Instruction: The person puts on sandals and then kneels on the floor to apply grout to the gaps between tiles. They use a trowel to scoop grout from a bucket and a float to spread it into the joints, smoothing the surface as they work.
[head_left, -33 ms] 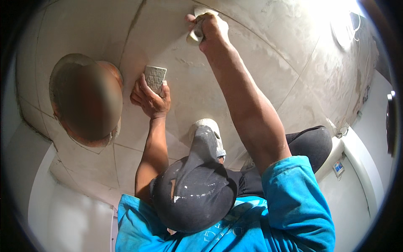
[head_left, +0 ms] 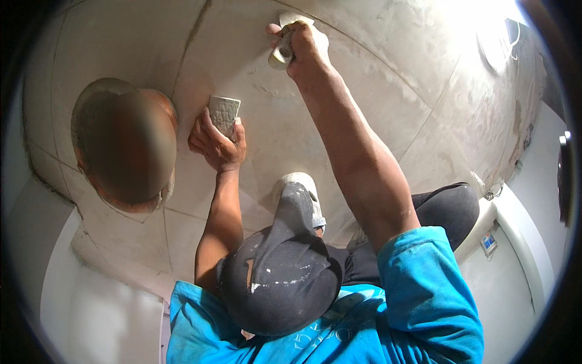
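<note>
Fingers of my left hand [head_left: 219, 139] are curled around a small, flat rectangular piece [head_left: 225, 109] crusted with grey plaster, held over the tiled floor [head_left: 254, 139]. Farther forward, my right hand [head_left: 301, 47] is closed on a plaster-smeared scraper [head_left: 281, 56], whose pale blade is at a dark joint line between the tiles. The blade's contact with the floor is partly hidden by my fingers. My grey-legged knee and a pale, dusty shoe [head_left: 306, 191] are below and between my forearms.
An orange container [head_left: 160, 104] with a crusted rim stands left of my left hand, its middle blurred. A bright lamp [head_left: 492, 42] with a cable is at upper right. A white wall and ledge [head_left: 515, 218] edge the right; another pale wall [head_left: 97, 303] is lower left.
My right hand and the scraper have shifted very slightly to the left. My left hand looks the same.
</note>
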{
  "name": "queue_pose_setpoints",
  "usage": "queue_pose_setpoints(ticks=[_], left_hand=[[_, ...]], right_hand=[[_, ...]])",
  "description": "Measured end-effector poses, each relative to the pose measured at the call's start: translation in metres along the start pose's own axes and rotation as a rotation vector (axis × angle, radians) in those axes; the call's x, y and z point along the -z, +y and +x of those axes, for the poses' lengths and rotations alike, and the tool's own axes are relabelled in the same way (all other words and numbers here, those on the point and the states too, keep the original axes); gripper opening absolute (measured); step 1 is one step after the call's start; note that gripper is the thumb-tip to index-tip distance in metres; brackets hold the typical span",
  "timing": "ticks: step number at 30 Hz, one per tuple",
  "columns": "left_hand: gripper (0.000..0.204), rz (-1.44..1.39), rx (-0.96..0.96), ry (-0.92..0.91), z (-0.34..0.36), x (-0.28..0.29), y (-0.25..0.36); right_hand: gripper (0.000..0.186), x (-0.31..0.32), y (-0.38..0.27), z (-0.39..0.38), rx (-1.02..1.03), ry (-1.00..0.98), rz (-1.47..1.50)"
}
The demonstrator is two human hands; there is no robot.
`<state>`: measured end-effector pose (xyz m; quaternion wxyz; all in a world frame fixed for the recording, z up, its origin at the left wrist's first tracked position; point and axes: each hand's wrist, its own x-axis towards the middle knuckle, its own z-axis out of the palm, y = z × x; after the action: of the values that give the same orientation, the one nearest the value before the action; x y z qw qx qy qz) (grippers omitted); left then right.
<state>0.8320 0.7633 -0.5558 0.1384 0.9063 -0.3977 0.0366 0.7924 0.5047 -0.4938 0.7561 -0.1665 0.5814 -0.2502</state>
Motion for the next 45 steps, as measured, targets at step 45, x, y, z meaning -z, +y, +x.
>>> queue_pose_setpoints(ticks=[45], left_hand=[[0.074,-0.053,-0.005,0.025,0.006,-0.004,0.009]], right_hand=[[0.025,0.068,-0.069,-0.067,0.195,-0.690,-1.465]])
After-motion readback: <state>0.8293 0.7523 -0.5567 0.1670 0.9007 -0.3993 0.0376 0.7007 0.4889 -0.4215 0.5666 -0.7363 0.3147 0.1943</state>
